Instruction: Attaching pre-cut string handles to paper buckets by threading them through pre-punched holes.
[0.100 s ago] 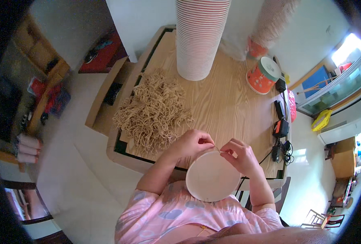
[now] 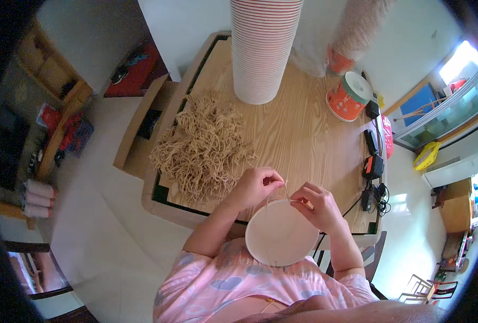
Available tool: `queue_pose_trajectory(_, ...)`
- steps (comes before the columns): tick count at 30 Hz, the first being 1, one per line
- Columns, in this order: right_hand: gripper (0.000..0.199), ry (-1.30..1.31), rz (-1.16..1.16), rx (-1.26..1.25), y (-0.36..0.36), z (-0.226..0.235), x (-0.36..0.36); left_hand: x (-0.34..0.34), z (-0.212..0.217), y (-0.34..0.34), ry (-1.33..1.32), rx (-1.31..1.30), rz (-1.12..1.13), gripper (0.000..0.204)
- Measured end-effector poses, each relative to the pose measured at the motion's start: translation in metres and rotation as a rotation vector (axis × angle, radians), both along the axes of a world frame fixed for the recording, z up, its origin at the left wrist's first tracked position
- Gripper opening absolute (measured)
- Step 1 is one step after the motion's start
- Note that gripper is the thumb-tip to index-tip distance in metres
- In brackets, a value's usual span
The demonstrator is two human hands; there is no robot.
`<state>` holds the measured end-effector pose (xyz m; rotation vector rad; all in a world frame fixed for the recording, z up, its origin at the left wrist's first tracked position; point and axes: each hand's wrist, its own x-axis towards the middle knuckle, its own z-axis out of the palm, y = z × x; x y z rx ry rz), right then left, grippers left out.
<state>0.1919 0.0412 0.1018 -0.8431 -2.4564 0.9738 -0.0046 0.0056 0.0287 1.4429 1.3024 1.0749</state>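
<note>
My left hand (image 2: 256,185) and my right hand (image 2: 314,207) meet just above a round white paper bowl (image 2: 279,237) that rests at the near edge of the wooden table (image 2: 303,134). Both hands pinch a thin tan cord (image 2: 286,192) that runs between them and down to the bowl's rim. A big tangled heap of the same tan cords (image 2: 206,145) lies on the table to the left of my left hand.
A tall stack of red-rimmed white paper cups (image 2: 263,46) stands at the far side of the table. An orange and white round tub (image 2: 349,97) sits at the right, with black chargers and cables (image 2: 372,167) along the right edge. A wooden bench (image 2: 142,121) stands left of the table.
My hands have shifted slightly at the bowl's rim, and the cord between them is drawn a little tighter.
</note>
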Motion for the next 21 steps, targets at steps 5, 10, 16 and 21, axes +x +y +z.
queue_pose_trajectory(5, 0.010, 0.027, 0.041, 0.011, -0.005, -0.001, 0.004, 0.024, 0.011, -0.009, 0.020, 0.099, 0.155, 0.009)
queue_pose_trajectory(10, 0.011, 0.014, -0.214, -0.779, 0.010, -0.022, 0.014, 0.029, 0.008, -0.011, 0.051, 0.138, 0.267, 0.006)
queue_pose_trajectory(16, 0.020, 0.252, -0.275, -1.193, 0.029, -0.046, 0.005, 0.031, 0.015, -0.008, 0.171, 0.246, 0.283, 0.010)
queue_pose_trajectory(21, 0.016, 0.281, -0.177, -1.317, 0.036, -0.053, 0.006, 0.031, 0.020, -0.007, 0.215, 0.289, 0.270, 0.010)
